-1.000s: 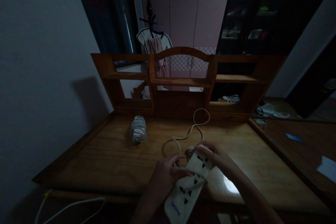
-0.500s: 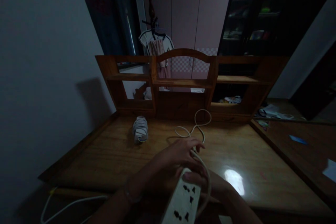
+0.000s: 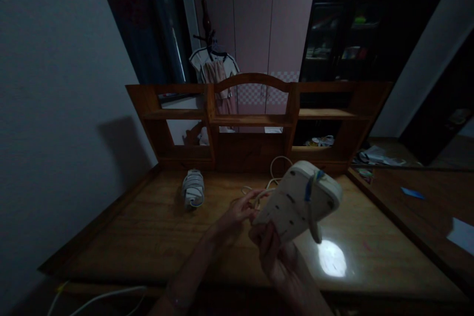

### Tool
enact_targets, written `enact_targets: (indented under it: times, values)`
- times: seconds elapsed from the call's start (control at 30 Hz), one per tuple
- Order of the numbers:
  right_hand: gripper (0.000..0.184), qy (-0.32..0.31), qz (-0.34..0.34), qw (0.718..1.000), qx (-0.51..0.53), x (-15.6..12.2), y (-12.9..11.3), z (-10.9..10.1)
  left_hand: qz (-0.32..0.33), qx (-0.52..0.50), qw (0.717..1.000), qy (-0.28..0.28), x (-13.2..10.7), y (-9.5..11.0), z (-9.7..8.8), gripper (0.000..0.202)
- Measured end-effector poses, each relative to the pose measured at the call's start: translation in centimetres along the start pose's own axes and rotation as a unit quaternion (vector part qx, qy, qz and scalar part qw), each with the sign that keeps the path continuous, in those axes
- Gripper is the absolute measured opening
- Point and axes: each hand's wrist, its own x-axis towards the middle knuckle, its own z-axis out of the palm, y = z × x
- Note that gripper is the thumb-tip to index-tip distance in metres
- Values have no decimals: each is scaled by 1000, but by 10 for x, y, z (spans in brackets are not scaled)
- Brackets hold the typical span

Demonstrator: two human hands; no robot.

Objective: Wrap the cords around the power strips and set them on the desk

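Observation:
My right hand [image 3: 272,254] grips a white power strip [image 3: 287,207] by its near end, raised above the desk and tilted. Its underside faces me, with small slots and screw holes in it. A blue tie [image 3: 309,188] sits near the strip's far end, where a piece of cord hangs down. Behind the strip, my left hand [image 3: 239,211] has its fingers closed around the cream cord [image 3: 264,192]; the strip partly hides the fingertips. Loops of this cord lie on the desk toward the shelf.
A bundle of grey-white wound cable [image 3: 193,190] rests on the wooden desk [image 3: 148,227] to the left. A wooden shelf unit [image 3: 252,119] stands along the back edge. At lower left hangs a white cable [image 3: 107,294]. A lower wooden surface [image 3: 425,217] lies at right.
The power strip has been lifted and turned over, from sockets showing to underside showing, with its far end swung up and right. My left hand has moved slightly left along with the cord.

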Motion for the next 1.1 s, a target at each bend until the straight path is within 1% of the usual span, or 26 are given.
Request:
enact_targets:
  times: [0.07,0.1,0.17,0.23,0.27,0.3,0.37,0.43,0.5,0.53,0.57,0.63,0.67,0.73,0.77,0.8,0.83,0.9,0.93,0.97,1.0,1.03,1.1]
  values:
    - [17,-5,-6,994,108,-1,-3,9,60,75,995,-20,-3,9,-5,46]
    - [18,-11,-7,991,134,0,-4,14,100,126,987,-30,-6,15,-6,48]
    - [17,-24,-2,988,150,2,-3,24,173,228,957,-50,-13,26,-2,53]
    - [16,-29,11,989,143,4,0,32,207,304,927,-64,-24,35,7,58]
    - [16,-24,12,990,138,6,3,35,212,330,918,-56,-30,39,14,62]
    - [17,-15,11,991,130,7,6,37,200,346,916,-34,-35,42,21,65]
    - [16,14,18,996,90,11,14,36,132,353,926,2,-45,45,34,67]
    - [17,43,36,998,-12,14,20,27,73,347,935,23,-51,46,44,64]
    - [33,69,35,989,-126,17,21,14,58,339,939,32,-54,46,49,63]
    - [40,80,21,983,-163,17,19,9,65,335,939,42,-55,45,49,63]
    - [45,93,-7,978,-188,16,14,5,67,332,939,49,-56,43,49,62]
    - [51,121,-89,960,-236,12,1,3,58,323,943,58,-58,38,46,63]
    - [55,135,-152,935,-290,9,-7,6,55,320,944,62,-59,35,44,65]
    - [67,145,-257,869,-398,3,-23,14,54,307,948,67,-61,28,42,70]
    - [72,142,-293,835,-444,0,-30,18,55,297,951,68,-62,25,42,74]
    - [73,137,-312,810,-477,-1,-36,22,60,288,953,72,-63,21,42,76]
    - [68,132,-323,787,-509,-3,-42,24,63,284,954,72,-63,18,42,76]
    - [45,130,-332,739,-571,-5,-50,26,65,296,950,69,-65,13,43,73]
    - [33,131,-335,714,-600,-6,-53,26,70,315,944,69,-67,10,43,70]
    - [24,135,-338,689,-626,-8,-56,25,82,345,932,74,-68,9,43,66]
    - [19,142,-343,665,-648,-11,-59,24,105,384,913,84,-70,7,42,63]
    - [17,152,-349,643,-664,-14,-61,23,136,429,888,95,-72,6,40,61]
    - [13,173,-362,601,-692,-21,-66,23,211,517,820,124,-75,3,35,63]
